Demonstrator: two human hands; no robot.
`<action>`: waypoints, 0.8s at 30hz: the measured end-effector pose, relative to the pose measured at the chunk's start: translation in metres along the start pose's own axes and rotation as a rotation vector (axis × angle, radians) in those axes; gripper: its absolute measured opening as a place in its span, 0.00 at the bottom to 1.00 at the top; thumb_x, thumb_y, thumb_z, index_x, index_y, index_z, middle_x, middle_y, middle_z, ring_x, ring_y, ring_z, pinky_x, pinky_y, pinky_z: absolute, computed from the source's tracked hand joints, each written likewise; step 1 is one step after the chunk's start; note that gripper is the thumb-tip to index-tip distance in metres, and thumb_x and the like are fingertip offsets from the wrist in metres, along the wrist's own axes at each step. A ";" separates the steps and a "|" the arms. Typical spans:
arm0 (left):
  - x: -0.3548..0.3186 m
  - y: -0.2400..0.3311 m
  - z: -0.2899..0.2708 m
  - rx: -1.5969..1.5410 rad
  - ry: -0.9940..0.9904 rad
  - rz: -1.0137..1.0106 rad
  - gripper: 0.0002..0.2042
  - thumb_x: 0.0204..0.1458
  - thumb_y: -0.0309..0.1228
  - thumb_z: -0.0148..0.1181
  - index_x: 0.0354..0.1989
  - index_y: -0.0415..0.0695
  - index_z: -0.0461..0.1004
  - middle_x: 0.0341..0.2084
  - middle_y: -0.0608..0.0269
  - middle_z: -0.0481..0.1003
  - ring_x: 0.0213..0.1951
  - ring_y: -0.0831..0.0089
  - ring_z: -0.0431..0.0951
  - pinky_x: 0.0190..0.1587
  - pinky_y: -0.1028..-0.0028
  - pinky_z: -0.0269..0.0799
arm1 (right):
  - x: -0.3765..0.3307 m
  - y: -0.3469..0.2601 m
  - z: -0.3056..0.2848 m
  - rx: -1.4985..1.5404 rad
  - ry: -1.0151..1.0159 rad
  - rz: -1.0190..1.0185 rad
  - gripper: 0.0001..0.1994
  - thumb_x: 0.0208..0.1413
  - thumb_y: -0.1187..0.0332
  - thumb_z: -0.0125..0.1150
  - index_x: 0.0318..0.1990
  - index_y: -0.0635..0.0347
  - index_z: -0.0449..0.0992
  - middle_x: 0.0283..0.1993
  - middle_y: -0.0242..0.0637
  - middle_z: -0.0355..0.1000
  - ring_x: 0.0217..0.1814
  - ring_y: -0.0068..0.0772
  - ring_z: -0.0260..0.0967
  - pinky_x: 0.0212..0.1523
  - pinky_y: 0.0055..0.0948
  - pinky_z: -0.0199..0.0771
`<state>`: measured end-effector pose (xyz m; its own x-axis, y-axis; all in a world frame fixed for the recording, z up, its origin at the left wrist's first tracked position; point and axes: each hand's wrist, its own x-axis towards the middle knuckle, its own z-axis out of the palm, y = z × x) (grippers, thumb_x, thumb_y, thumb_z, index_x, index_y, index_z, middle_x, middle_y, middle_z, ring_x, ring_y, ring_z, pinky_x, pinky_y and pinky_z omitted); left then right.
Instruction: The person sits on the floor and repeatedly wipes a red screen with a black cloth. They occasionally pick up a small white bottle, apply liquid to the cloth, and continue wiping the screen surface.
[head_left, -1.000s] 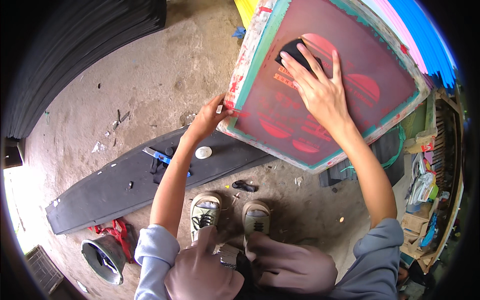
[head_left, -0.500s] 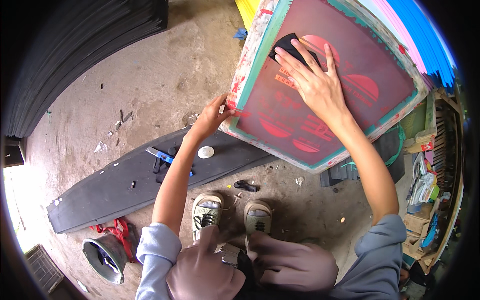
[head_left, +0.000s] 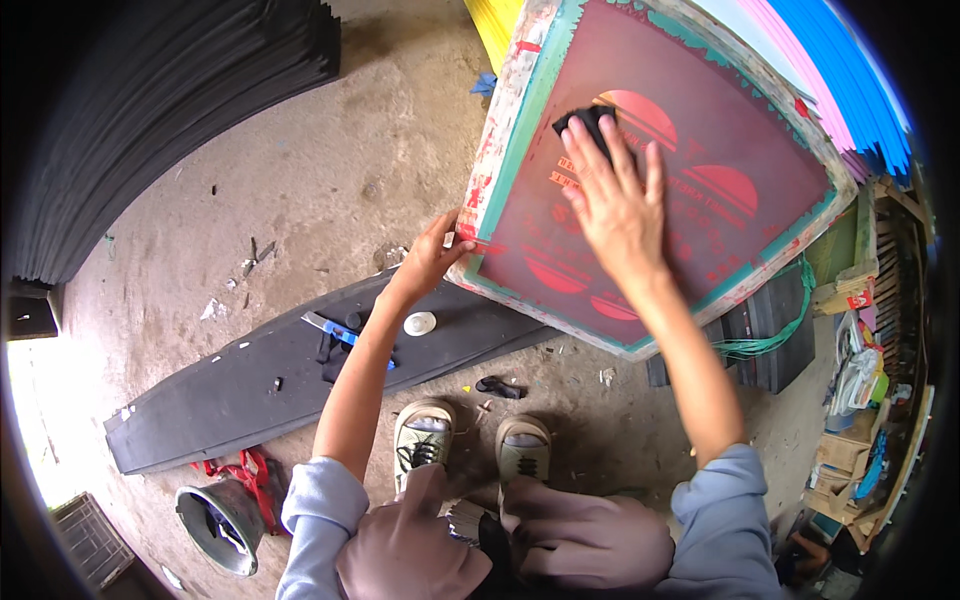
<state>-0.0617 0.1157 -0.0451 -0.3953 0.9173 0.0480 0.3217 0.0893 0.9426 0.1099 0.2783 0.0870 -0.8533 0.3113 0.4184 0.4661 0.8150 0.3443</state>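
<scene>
A large printing screen (head_left: 690, 90) with a worn white frame and green-taped borders stands tilted in front of me. Its reddish mesh carries bright red round designs and lettering. My left hand (head_left: 430, 258) is closed around the near left corner of the frame. Under the stretched fingers of my right hand (head_left: 622, 210), a folded black cloth (head_left: 582, 120) is held against the mesh, beside the upper round design. The palm covers part of the printed area, and part of the cloth is hidden beneath the fingers.
A long dark foam sheet (head_left: 230, 405) lies on the floor, bearing a blue cutter knife (head_left: 330, 327) and a white round lid (head_left: 420, 323). Near my feet is a grey bucket (head_left: 250, 520). Black sheets (head_left: 200, 110) are stacked far left; blue sheets (head_left: 840, 70) stand behind the screen.
My right hand has slid the black cloth a little nearer and to the right over the mesh, its fingers now closer together. My left hand keeps hold of the frame corner.
</scene>
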 end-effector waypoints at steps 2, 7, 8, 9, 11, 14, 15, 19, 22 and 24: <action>0.004 -0.002 0.005 0.070 -0.004 0.047 0.25 0.51 0.35 0.59 0.57 0.41 0.62 0.46 0.49 0.70 0.47 0.60 0.73 0.42 0.66 0.72 | -0.025 -0.013 0.022 0.040 -0.074 -0.127 0.27 0.57 0.56 0.48 0.65 0.39 0.55 0.69 0.12 0.47 0.72 0.20 0.38 0.70 0.44 0.33; 0.000 -0.001 0.000 0.070 -0.007 -0.012 0.26 0.51 0.35 0.59 0.57 0.40 0.62 0.45 0.48 0.71 0.46 0.60 0.73 0.41 0.67 0.72 | -0.032 0.019 0.019 0.038 -0.046 -0.391 0.29 0.53 0.59 0.55 0.64 0.40 0.57 0.68 0.12 0.50 0.71 0.15 0.42 0.70 0.44 0.35; 0.001 -0.003 -0.001 0.049 -0.002 -0.011 0.26 0.51 0.35 0.59 0.57 0.40 0.62 0.45 0.48 0.71 0.45 0.60 0.73 0.41 0.67 0.72 | -0.019 0.033 0.005 0.034 0.022 -0.270 0.27 0.53 0.63 0.54 0.63 0.40 0.60 0.68 0.15 0.51 0.70 0.19 0.46 0.68 0.50 0.36; -0.001 -0.005 -0.001 0.032 0.007 -0.020 0.26 0.51 0.34 0.59 0.57 0.39 0.61 0.45 0.48 0.71 0.45 0.60 0.73 0.41 0.67 0.72 | -0.013 0.038 -0.008 -0.032 0.032 -0.169 0.27 0.53 0.62 0.54 0.63 0.40 0.60 0.68 0.14 0.50 0.70 0.18 0.44 0.69 0.48 0.35; -0.001 -0.006 0.001 0.060 0.011 -0.001 0.26 0.51 0.35 0.60 0.57 0.39 0.61 0.45 0.48 0.71 0.45 0.60 0.73 0.41 0.67 0.72 | -0.019 0.033 -0.010 -0.053 0.029 0.001 0.27 0.55 0.60 0.52 0.63 0.41 0.59 0.69 0.14 0.49 0.71 0.20 0.42 0.69 0.46 0.34; 0.005 -0.002 0.004 0.102 -0.008 0.003 0.26 0.51 0.35 0.59 0.57 0.39 0.61 0.45 0.48 0.71 0.45 0.60 0.73 0.39 0.68 0.72 | -0.053 0.028 0.004 0.066 -0.052 -0.136 0.27 0.55 0.61 0.52 0.64 0.41 0.57 0.68 0.15 0.51 0.71 0.21 0.42 0.70 0.45 0.34; 0.004 -0.004 0.004 0.103 -0.006 0.012 0.26 0.51 0.35 0.59 0.57 0.39 0.61 0.45 0.48 0.71 0.45 0.60 0.73 0.39 0.68 0.72 | -0.066 0.029 0.005 0.123 -0.106 -0.261 0.28 0.53 0.62 0.54 0.63 0.43 0.59 0.67 0.16 0.53 0.70 0.19 0.44 0.70 0.45 0.35; -0.002 -0.003 0.004 0.038 0.006 0.004 0.25 0.52 0.34 0.58 0.57 0.40 0.61 0.45 0.48 0.70 0.45 0.60 0.73 0.38 0.69 0.72 | -0.049 0.067 -0.012 0.032 -0.092 -0.405 0.27 0.51 0.65 0.55 0.62 0.44 0.61 0.66 0.15 0.55 0.69 0.18 0.48 0.69 0.46 0.37; -0.003 -0.009 -0.001 0.043 0.011 -0.003 0.25 0.52 0.34 0.58 0.57 0.40 0.61 0.45 0.48 0.70 0.45 0.59 0.73 0.37 0.70 0.72 | -0.029 0.073 -0.029 -0.063 0.060 -0.042 0.27 0.52 0.67 0.54 0.62 0.45 0.62 0.66 0.18 0.55 0.69 0.21 0.48 0.69 0.46 0.38; 0.003 -0.007 0.004 0.065 -0.001 0.017 0.25 0.52 0.34 0.58 0.57 0.40 0.61 0.45 0.48 0.71 0.45 0.59 0.73 0.37 0.70 0.72 | -0.046 0.047 -0.015 0.073 0.058 0.092 0.27 0.52 0.68 0.54 0.62 0.45 0.62 0.67 0.19 0.54 0.70 0.24 0.47 0.69 0.46 0.39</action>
<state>-0.0618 0.1199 -0.0532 -0.3884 0.9193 0.0636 0.3834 0.0985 0.9183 0.1745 0.2953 0.0967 -0.7919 0.3590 0.4941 0.5214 0.8186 0.2408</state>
